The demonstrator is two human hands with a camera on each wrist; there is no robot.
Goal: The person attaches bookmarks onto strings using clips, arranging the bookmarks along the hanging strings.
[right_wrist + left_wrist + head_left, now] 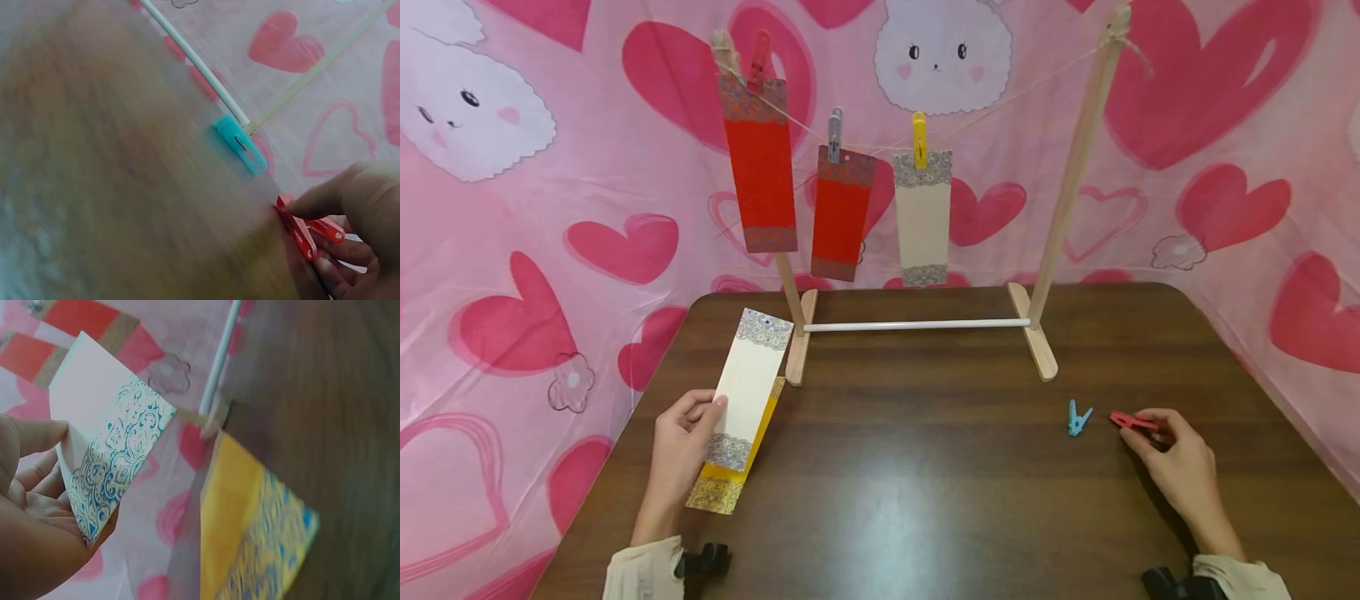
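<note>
My left hand (683, 450) pinches a white card (751, 375) with patterned blue-grey ends between thumb and fingers, raised over the table's left side. Beneath it lies a yellow card (718, 492) with a gold patterned end, partly covered by the white one in the head view. At the right, my right hand (1180, 467) pinches a red clothespin (1133, 422) by the tabletop; the thumb and fingers also show on it in the right wrist view. Just left of that, a light blue clothespin (1078, 418) rests on the table.
A wooden stand (1073, 175) with a white crossbar (917, 326) holds a sagging string. From it hang two red cards (760, 175) and a white card (923, 217), under red, grey and yellow clothespins (920, 140). Behind is a pink heart-patterned cloth (1247, 100).
</note>
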